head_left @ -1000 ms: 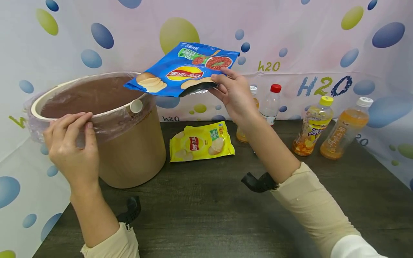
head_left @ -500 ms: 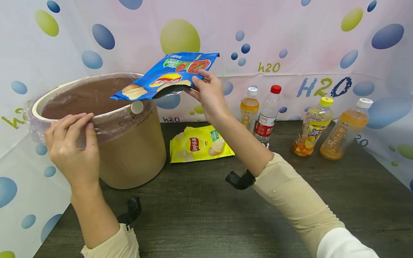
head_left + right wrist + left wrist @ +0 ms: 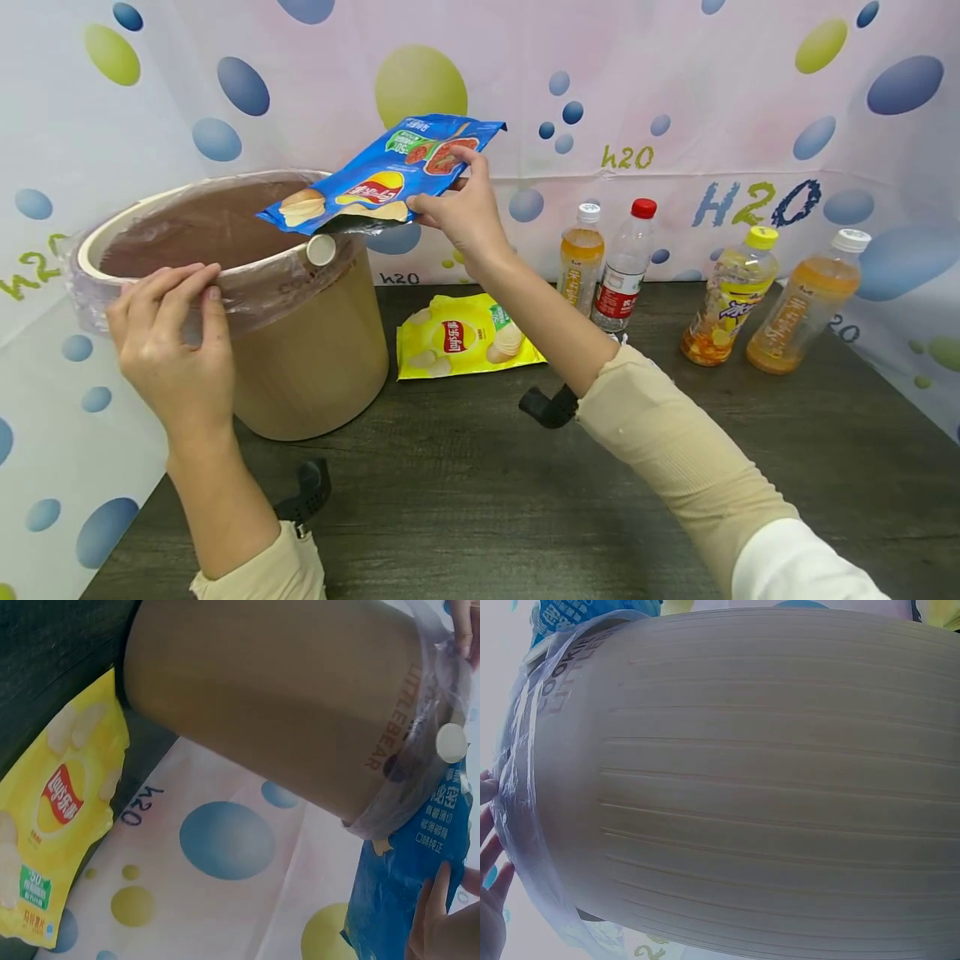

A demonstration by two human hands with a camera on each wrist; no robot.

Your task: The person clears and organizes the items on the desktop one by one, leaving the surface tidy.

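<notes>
My right hand (image 3: pixel 465 208) pinches a blue Lay's chip bag (image 3: pixel 367 187), thumb on the printed face and part of the grip hidden underneath. The bag is torn along its near edge and tilts down leftward, its lower left end overlapping the right rim of a beige trash can (image 3: pixel 315 367). In the right wrist view the blue bag (image 3: pixel 405 900) shows its back beside the can's rim. My left hand (image 3: pixel 176 333) grips the can's near left rim over a clear plastic liner (image 3: pixel 262 300), which is folded over the outside. The left wrist view shows mostly the can's ribbed wall (image 3: pixel 780 787).
A flat yellow Lay's bag (image 3: pixel 450 342) lies on the dark table (image 3: pixel 450 500), right of the can. Behind my right forearm stand an orange-drink bottle (image 3: pixel 581 250) and a red-capped bottle (image 3: pixel 622 271). Farther right are a yellow-capped bottle (image 3: pixel 727 300) and a white-capped one (image 3: pixel 806 304).
My right hand has carried the blue bag leftward to the can's rim, uncovering two bottles behind the forearm. Lately the bag has tipped more steeply. My left hand stays on the rim.
</notes>
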